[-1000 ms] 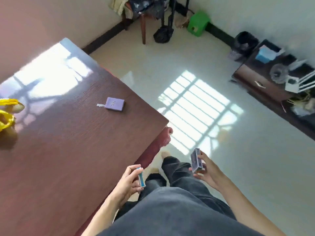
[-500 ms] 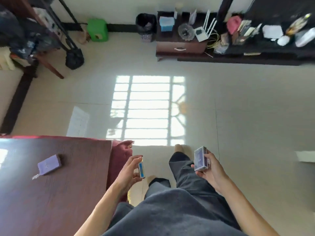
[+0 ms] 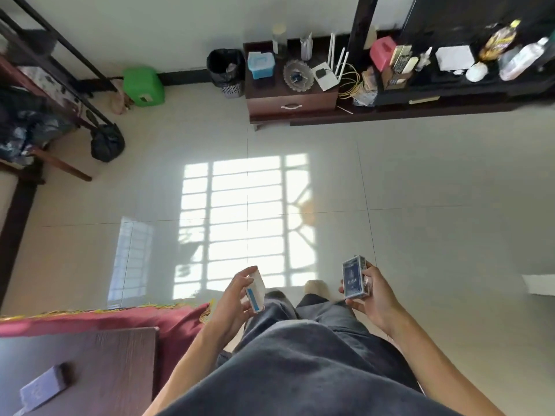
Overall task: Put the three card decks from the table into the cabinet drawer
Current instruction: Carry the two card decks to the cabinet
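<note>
My left hand (image 3: 229, 304) holds a white card deck with a blue stripe (image 3: 256, 289) on edge in front of my body. My right hand (image 3: 372, 298) grips a dark blue card deck (image 3: 353, 277) upright. A third, purple deck (image 3: 42, 388) lies on the dark wooden table (image 3: 114, 361) at the lower left, away from both hands. Across the tiled floor stands the small brown cabinet (image 3: 327, 99), its drawer (image 3: 291, 107) closed, with a white handle.
A black waste bin (image 3: 225, 70) and a green stool (image 3: 143, 87) stand left of the cabinet. A low dark shelf (image 3: 450, 100) full of clutter runs to its right. A black bag (image 3: 106, 142) and chair legs sit at the left. A red cloth (image 3: 135, 318) hangs off the table.
The view has swung further from the table toward the cabinet, which is now larger and nearer. Both hands still carry their decks; the purple deck has slid to the bottom left corner.
</note>
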`<state>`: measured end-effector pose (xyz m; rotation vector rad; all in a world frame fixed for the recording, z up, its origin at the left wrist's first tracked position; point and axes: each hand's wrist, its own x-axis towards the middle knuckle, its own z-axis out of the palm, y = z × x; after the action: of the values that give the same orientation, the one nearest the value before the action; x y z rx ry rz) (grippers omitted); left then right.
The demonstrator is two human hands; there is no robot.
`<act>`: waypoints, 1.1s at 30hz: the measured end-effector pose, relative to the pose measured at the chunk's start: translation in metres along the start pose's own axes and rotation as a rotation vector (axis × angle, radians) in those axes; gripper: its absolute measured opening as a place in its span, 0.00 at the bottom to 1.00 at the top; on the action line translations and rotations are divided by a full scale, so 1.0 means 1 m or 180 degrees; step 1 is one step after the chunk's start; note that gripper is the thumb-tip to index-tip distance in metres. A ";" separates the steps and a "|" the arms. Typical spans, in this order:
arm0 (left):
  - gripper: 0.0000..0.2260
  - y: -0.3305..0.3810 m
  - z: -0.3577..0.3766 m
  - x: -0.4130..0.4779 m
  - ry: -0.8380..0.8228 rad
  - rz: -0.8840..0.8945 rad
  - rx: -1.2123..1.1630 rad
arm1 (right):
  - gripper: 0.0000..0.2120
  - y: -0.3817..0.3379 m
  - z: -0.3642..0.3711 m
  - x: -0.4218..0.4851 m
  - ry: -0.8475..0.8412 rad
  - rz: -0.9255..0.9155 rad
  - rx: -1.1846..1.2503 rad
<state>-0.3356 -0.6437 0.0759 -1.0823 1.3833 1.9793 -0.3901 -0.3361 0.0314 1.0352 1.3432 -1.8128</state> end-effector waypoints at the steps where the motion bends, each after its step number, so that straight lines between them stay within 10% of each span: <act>1: 0.13 0.008 -0.001 0.005 0.0018 0.0021 -0.0065 | 0.21 -0.011 0.007 0.006 -0.0005 -0.0009 -0.0002; 33: 0.15 0.399 0.040 0.268 -0.0160 -0.0111 -0.0303 | 0.19 -0.352 0.219 0.224 0.0047 -0.0089 0.0386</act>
<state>-0.8019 -0.7651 0.0777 -1.0833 1.2472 2.0511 -0.8440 -0.4627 0.0297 1.0998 1.2753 -1.9310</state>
